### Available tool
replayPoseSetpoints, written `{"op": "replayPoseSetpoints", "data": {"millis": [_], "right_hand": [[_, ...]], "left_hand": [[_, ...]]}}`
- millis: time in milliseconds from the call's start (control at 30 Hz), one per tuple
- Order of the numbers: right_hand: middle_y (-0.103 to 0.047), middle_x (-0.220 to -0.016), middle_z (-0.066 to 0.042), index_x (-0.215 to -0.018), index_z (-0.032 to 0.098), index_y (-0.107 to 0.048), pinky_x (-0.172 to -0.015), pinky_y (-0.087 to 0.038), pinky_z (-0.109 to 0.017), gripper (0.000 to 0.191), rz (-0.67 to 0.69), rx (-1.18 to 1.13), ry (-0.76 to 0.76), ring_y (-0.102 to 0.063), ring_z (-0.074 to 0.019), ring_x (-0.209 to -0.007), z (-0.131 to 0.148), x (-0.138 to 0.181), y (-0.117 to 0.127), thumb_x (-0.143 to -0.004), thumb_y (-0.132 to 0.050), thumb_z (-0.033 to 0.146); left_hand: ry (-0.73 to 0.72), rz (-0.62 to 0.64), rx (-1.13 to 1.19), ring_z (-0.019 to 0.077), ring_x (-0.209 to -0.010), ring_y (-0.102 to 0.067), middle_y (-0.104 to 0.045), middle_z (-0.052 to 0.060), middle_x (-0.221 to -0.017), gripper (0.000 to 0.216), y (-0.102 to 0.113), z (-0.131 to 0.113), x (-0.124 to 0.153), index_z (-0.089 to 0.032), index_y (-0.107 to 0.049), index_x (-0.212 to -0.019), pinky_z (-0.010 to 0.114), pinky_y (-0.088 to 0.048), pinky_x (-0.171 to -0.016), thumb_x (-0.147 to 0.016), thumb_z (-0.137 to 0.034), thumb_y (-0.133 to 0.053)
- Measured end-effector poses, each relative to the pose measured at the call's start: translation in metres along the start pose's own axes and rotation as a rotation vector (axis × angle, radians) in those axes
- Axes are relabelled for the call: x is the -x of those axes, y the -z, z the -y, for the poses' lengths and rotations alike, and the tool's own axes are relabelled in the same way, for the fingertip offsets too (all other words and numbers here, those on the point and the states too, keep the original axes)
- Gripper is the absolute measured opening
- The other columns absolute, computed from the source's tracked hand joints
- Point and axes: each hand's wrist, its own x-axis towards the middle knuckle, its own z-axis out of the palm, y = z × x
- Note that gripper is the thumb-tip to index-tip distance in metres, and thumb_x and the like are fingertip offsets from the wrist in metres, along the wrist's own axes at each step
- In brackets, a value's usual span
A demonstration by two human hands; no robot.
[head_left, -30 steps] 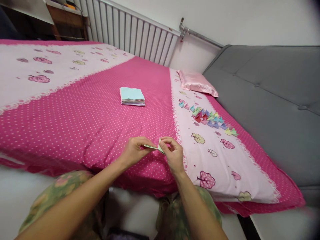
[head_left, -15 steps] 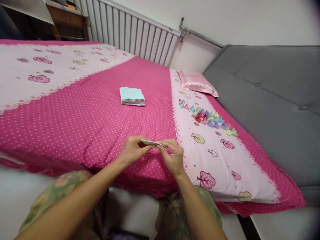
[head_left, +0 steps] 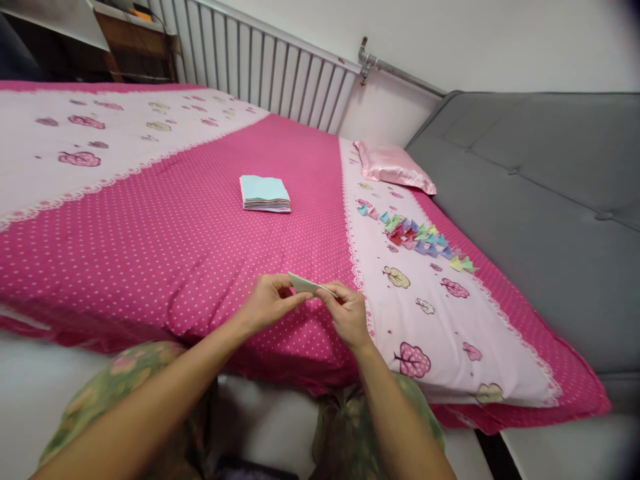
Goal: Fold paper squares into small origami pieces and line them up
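Observation:
A small folded piece of pale green paper (head_left: 303, 285) is held between my two hands, above the near edge of the bed. My left hand (head_left: 270, 300) pinches its left part between thumb and fingers. At its right end, my right hand (head_left: 346, 313) grips it the same way, thumb on the near side. Beyond my hands lies a stack of square coloured paper (head_left: 265, 189), light blue on top. Several small folded paper pieces (head_left: 420, 237) in many colours stand in rows on the bed to the right.
A bed with a pink dotted and white printed sheet (head_left: 200, 193) spreads before me. A pink satin pillow (head_left: 395, 167) lies near the grey padded headboard (head_left: 540, 167). Behind are a white radiator (head_left: 270, 63) with a pipe and, far left, a wooden table (head_left: 133, 43).
The folded paper has tilted, so more of its face shows and its left corner sits higher. Both hands keep hold of it, with slight shifts of the fingers.

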Motion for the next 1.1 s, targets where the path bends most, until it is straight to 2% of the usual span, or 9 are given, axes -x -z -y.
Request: {"op": "replayPoseSetpoints", "data": {"millis": [133, 233, 333, 500, 800, 1100], "right_hand": [[-0.067, -0.075, -0.001, -0.081, 0.021, -0.070, -0.067, -0.046, -0.026, 0.012, -0.024, -0.015, -0.024, -0.060, -0.0147, -0.071, 0.000, 0.000, -0.001, -0.076, -0.061, 0.028], [-0.069, -0.081, -0.002, -0.086, 0.020, -0.068, -0.067, -0.048, -0.026, 0.016, -0.088, -0.024, -0.042, -0.062, -0.0154, -0.073, 0.001, -0.001, -0.001, -0.072, -0.066, 0.029], [-0.069, -0.077, -0.002, -0.081, 0.019, -0.068, -0.062, -0.048, -0.026, 0.016, -0.122, -0.014, -0.054, -0.062, -0.0147, -0.067, 0.000, -0.001, 0.000, -0.070, -0.067, 0.031], [-0.070, -0.074, -0.002, -0.080, 0.019, -0.069, -0.060, -0.049, -0.026, 0.016, -0.142, -0.019, -0.054, -0.062, -0.0144, -0.064, -0.002, -0.003, 0.003, -0.070, -0.067, 0.031], [-0.071, -0.076, -0.003, -0.080, 0.020, -0.071, -0.065, -0.050, -0.028, 0.014, -0.127, 0.008, -0.038, -0.064, -0.0160, -0.068, -0.002, -0.004, 0.007, -0.072, -0.066, 0.031], [-0.070, -0.067, -0.001, -0.071, 0.020, -0.071, -0.063, -0.049, -0.027, 0.012, -0.063, 0.057, -0.055, -0.063, -0.0153, -0.063, 0.000, -0.004, 0.014, -0.072, -0.066, 0.031]], "left_hand": [[0.045, 0.057, 0.054, 0.0103, -0.051, -0.055, -0.066, 0.003, -0.060, 0.019, 0.000, 0.001, -0.001, -0.012, -0.070, -0.078, 0.020, -0.041, -0.048, -0.072, -0.028, -0.062], [0.062, 0.039, 0.073, 0.0098, -0.051, -0.056, -0.067, 0.002, -0.060, 0.017, 0.000, 0.001, -0.002, -0.012, -0.070, -0.078, 0.019, -0.042, -0.048, -0.070, -0.026, -0.063], [0.091, 0.030, 0.091, 0.0095, -0.049, -0.056, -0.066, 0.001, -0.058, 0.015, 0.001, -0.002, -0.002, -0.013, -0.070, -0.076, 0.019, -0.043, -0.048, -0.069, -0.025, -0.064], [0.112, -0.009, 0.128, 0.0084, -0.047, -0.056, -0.065, 0.000, -0.054, 0.010, 0.000, -0.007, -0.001, -0.013, -0.066, -0.063, 0.017, -0.044, -0.045, -0.067, -0.023, -0.065], [0.141, -0.022, 0.145, 0.0088, -0.046, -0.057, -0.064, 0.000, -0.053, 0.013, 0.000, -0.005, -0.001, -0.013, -0.064, -0.062, 0.017, -0.045, -0.044, -0.067, -0.025, -0.066], [0.108, -0.024, 0.092, 0.0094, -0.048, -0.057, -0.065, 0.001, -0.055, 0.012, 0.000, -0.002, 0.000, -0.013, -0.068, -0.067, 0.018, -0.044, -0.045, -0.067, -0.024, -0.066]]}}
